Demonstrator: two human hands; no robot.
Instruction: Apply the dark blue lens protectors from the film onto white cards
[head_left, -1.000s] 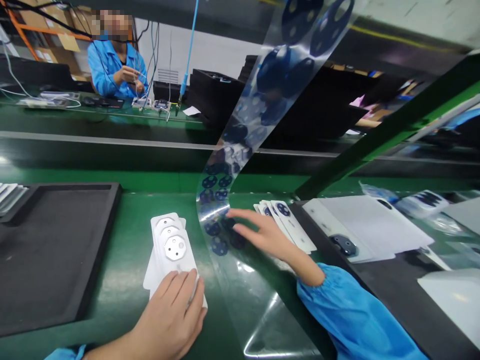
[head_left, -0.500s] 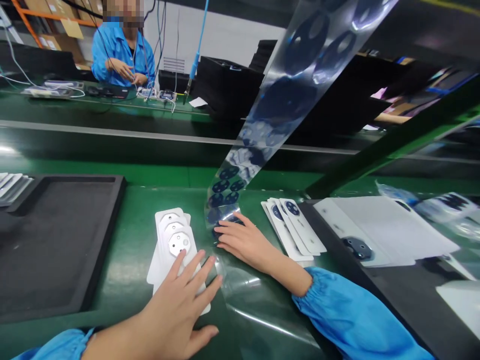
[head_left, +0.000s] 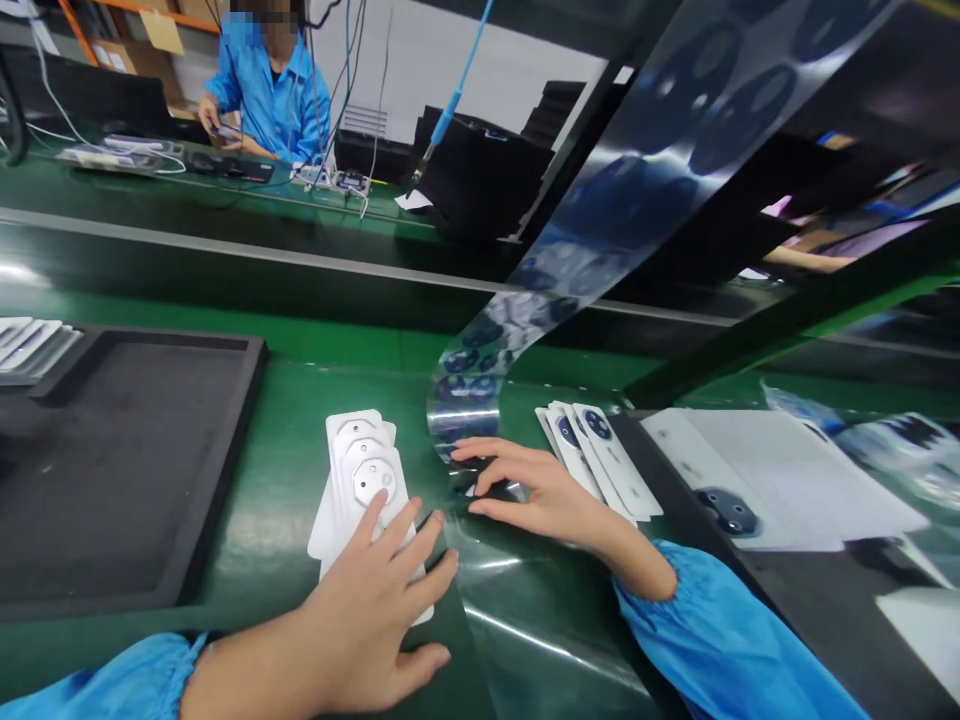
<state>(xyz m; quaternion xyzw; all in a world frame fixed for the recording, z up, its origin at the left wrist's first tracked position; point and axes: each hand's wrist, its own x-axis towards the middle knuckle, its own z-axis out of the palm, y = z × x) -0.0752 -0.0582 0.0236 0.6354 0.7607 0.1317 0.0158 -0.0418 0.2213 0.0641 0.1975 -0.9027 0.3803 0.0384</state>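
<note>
Overlapping white phone-back-shaped panels [head_left: 373, 478], with a round holed area near their top ends, lie fanned on the green surface. My left hand [head_left: 356, 610] rests over their lower part, palm down and fingers spread. A clear film strip [head_left: 465, 410] carrying dark round pieces hangs from the upper right and curls down to the surface. At its lower end is my right hand [head_left: 551, 495], fingers bent and apart around a dark shiny patch; no grip on it shows. Right of that hand lie similar white panels [head_left: 619, 465] bearing dark round pieces.
A black tray [head_left: 135, 480] stands on the left, with more white panels [head_left: 34, 345] at its corner. Papers [head_left: 772, 450] and plastic wrap [head_left: 900, 450] cover the right side. A green bar [head_left: 795, 310] slants across the right. Another person in blue [head_left: 281, 100] sits opposite.
My right hand has lifted slightly from lying flat on the strip's end, and its fingers have bent and separated. My left hand stays over the panels. The view has shifted a little.
</note>
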